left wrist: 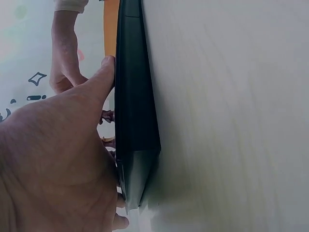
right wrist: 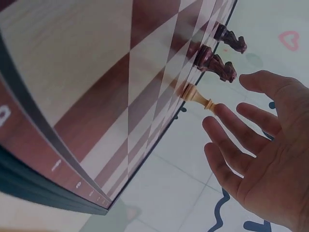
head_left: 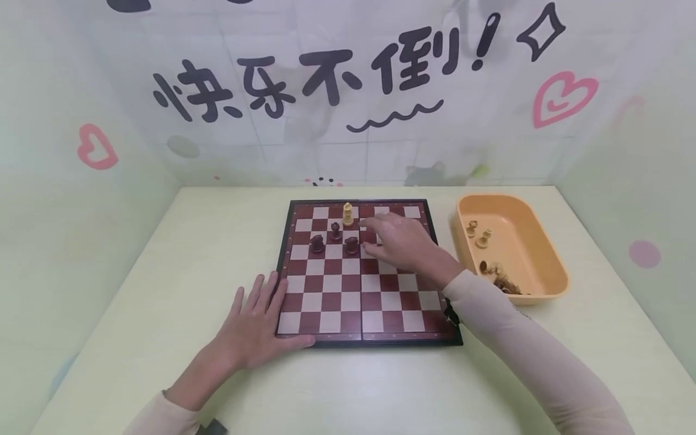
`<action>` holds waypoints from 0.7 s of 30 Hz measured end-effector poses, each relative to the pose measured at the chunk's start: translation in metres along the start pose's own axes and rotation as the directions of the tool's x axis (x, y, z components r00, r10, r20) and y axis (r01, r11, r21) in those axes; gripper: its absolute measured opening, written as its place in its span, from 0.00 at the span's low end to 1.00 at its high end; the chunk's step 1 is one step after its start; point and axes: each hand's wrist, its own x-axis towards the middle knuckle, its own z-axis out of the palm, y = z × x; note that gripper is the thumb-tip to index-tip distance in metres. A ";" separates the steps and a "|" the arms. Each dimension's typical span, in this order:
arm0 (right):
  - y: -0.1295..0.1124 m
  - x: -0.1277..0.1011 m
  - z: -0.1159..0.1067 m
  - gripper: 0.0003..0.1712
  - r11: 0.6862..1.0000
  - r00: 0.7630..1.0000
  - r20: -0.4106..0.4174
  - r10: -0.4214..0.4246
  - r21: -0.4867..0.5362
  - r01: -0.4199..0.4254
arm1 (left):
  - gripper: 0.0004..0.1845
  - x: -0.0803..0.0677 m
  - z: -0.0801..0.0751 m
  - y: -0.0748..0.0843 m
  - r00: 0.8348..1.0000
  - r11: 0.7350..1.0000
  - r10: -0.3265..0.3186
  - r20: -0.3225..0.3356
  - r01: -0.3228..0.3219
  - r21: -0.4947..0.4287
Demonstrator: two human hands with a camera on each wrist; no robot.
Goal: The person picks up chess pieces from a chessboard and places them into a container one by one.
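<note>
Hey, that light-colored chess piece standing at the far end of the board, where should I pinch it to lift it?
Pinch the light piece at its narrow upper stem, coming from above. It stands upright, and the dark pieces crowd its near side.

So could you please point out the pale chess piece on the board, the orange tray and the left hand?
Pale chess piece (head_left: 348, 213), head view, on its body.
Orange tray (head_left: 554, 252), head view, on its right rim.
Left hand (head_left: 255, 323), head view, on its back.

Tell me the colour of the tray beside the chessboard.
The tray is orange-tan, shown best in the head view.
</note>
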 end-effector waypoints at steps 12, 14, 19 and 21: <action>-0.005 0.013 0.014 0.22 0.998 0.999 0.032 -0.004 0.055 0.002 | 0.69 -0.001 -0.001 -0.001 1.000 1.000 0.002 -0.010 -0.001 0.013; -0.006 0.015 0.015 0.21 0.998 1.000 0.031 -0.005 0.065 0.003 | 0.68 -0.002 -0.003 0.000 1.000 1.000 0.001 -0.010 -0.001 0.002; -0.009 0.019 0.018 0.17 0.995 1.000 0.028 -0.002 0.100 -0.001 | 0.68 -0.004 -0.010 0.004 1.000 1.000 -0.002 -0.003 0.002 -0.023; -0.009 0.021 0.019 0.16 0.993 0.999 0.033 0.000 0.117 -0.004 | 0.68 -0.004 -0.011 0.004 1.000 1.000 -0.003 0.002 0.003 -0.018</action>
